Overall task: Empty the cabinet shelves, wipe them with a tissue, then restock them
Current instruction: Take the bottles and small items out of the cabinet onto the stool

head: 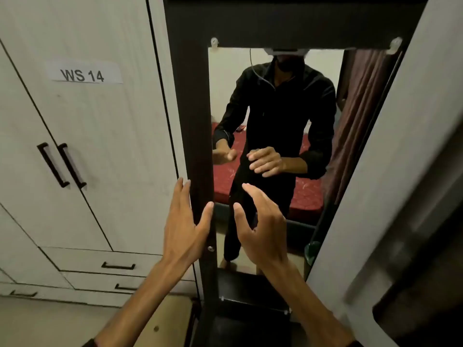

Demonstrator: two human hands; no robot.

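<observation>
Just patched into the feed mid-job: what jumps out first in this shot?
The tall mirror in a dark frame fills the centre, reflecting a person in black before a red mattress. Both hands are raised to it, open and holding nothing: the left hand lies along the frame's left edge, the right hand hovers before the glass. To the left, pale cabinet doors carry a "WS 14" label.

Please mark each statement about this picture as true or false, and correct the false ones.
1. The left hand holds a tissue. False: it holds nothing; its straight fingers lie against the dark frame of the mirror.
2. The paper label on the white cabinet door reads WS 14. True.
3. The right hand grips a door handle. False: it is open in front of the mirror, holding nothing.
4. The mirror reflects a red mattress. True.
</observation>
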